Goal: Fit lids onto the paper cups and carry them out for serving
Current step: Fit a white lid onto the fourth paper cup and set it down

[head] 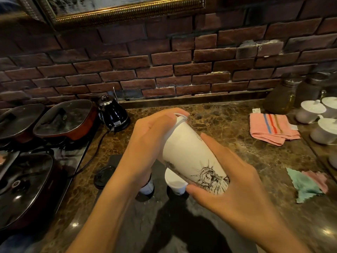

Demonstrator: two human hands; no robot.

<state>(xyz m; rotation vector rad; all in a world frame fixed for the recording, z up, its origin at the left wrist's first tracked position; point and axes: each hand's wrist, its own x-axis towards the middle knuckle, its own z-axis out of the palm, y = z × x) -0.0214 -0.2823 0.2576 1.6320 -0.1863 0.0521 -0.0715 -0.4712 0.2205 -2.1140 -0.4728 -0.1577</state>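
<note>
Both hands hold a tilted stack of white paper cups (191,154) printed with a Statue of Liberty drawing, above the counter. My left hand (151,136) grips its far upper end, where the rims show. My right hand (235,187) wraps round its near lower end. Under the stack an open white paper cup (175,181) stands on a dark slab (160,216). A second cup (148,187) stands to its left, mostly hidden behind my left wrist. A black lid (104,177) lies flat on the counter further left.
Lidded pans (63,118) and a black kettle (114,114) with its cord fill the left side. A pink striped cloth (271,127), white lidded pots (311,111), glass jars (280,95) and a green and pink cloth (308,183) lie on the right. A brick wall runs behind the marble counter (228,121).
</note>
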